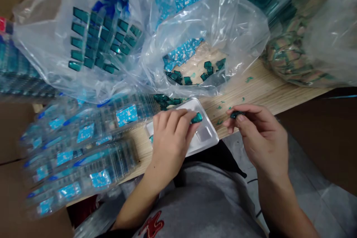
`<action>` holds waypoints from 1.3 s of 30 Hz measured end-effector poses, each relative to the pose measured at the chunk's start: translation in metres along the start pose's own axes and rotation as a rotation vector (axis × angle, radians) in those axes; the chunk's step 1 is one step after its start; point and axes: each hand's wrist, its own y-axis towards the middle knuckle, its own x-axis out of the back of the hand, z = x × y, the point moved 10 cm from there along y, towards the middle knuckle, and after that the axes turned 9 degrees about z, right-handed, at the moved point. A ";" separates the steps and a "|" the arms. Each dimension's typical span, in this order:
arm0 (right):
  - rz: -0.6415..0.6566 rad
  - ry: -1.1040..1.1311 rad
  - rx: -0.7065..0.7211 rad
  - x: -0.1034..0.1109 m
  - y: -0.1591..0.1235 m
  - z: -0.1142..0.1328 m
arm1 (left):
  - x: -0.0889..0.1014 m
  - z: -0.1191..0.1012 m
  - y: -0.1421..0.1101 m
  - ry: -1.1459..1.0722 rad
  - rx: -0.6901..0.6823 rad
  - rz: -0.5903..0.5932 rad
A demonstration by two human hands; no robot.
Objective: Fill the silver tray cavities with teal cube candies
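Note:
My left hand (173, 137) is closed over a white plastic tray (210, 143) with moulded recesses, pinching a translucent teal faceted piece (196, 118) between thumb and fingers. Right of the tray, my right hand (260, 139) holds a dark green faceted piece (237, 114) between thumb and fingertips, just past the table edge. Part of the tray is hidden under my left hand, and a bit of teal shows at its left side. Behind the tray lies a small heap of dark green pieces (167, 101).
An open clear bag (240, 22) with loose green pieces stands behind the tray. Stacked clear blister packs (95, 156) with blue cards fill the left. Rows of teal pieces (103, 37) lie on another bag. A filled bag (290, 57) sits at right on the wooden table (256, 89).

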 end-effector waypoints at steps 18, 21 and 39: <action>-0.077 -0.275 0.350 -0.005 0.007 0.072 | 0.005 0.025 -0.073 -0.285 0.187 0.337; 0.001 -0.512 0.486 -0.032 0.027 0.094 | -0.004 0.025 -0.081 -0.238 0.131 0.415; 0.361 -0.729 0.352 -0.036 -0.035 0.042 | 0.022 0.015 -0.071 -0.257 0.051 0.266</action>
